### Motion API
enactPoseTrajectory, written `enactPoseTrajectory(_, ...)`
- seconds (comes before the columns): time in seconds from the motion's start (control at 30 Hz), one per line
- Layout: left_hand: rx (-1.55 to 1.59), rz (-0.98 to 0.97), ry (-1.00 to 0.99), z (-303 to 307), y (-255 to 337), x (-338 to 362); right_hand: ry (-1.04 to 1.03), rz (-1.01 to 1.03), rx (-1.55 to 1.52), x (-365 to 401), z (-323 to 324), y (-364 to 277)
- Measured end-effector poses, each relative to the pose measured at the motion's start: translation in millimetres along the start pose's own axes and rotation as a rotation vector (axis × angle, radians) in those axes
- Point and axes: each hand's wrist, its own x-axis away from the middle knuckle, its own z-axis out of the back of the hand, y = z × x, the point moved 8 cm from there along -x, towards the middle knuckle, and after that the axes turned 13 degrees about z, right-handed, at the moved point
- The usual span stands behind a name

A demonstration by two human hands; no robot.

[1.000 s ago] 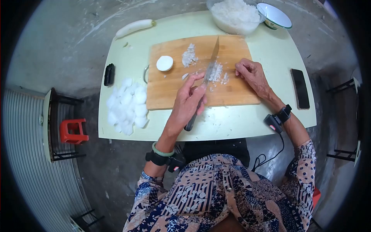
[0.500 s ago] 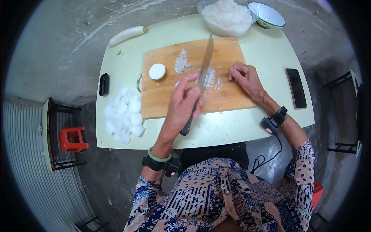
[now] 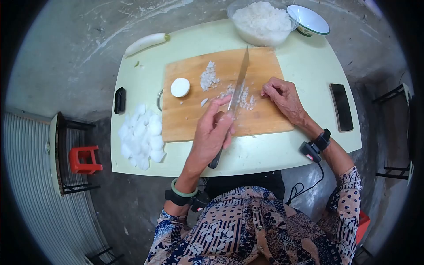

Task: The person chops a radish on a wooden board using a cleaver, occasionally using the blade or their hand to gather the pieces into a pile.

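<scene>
My left hand (image 3: 213, 124) is closed around the dark handle of a long kitchen knife (image 3: 241, 78), its index finger stretched along the blade. The blade stands over finely chopped white radish (image 3: 246, 101) on a wooden cutting board (image 3: 185, 126). On the board's right side, my right hand (image 3: 285, 99) rests with fingers curled in, and nothing shows in them. A second heap of chopped radish (image 3: 208, 77) lies farther back. To its left sits a cut round piece of radish (image 3: 180, 87), flat face up.
White slices (image 3: 141, 137) are piled left of the board. At the back stand a whole white radish (image 3: 147, 43), a clear bowl of white shreds (image 3: 260, 24) and an enamel bowl (image 3: 309, 20). A phone (image 3: 341, 107) lies right; a black object (image 3: 119, 100) lies left.
My left hand and the knife have come slightly toward me, and the chopped bits beside the blade show more. My right hand stays at the same place on the board. The view has shifted a little.
</scene>
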Motion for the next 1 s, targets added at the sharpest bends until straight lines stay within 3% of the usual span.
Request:
enactPoseTrajectory(0.3,0.103,-0.016,0.109,38.5,-0.5,7.6,-0.011,-0.017,0.008,2.5,-0.2,-1.8)
enactPoseTrajectory(1.0,0.032,-0.035,0.087,36.0,1.4,6.3,-0.021,0.006,0.053,0.3,0.5,-2.1)
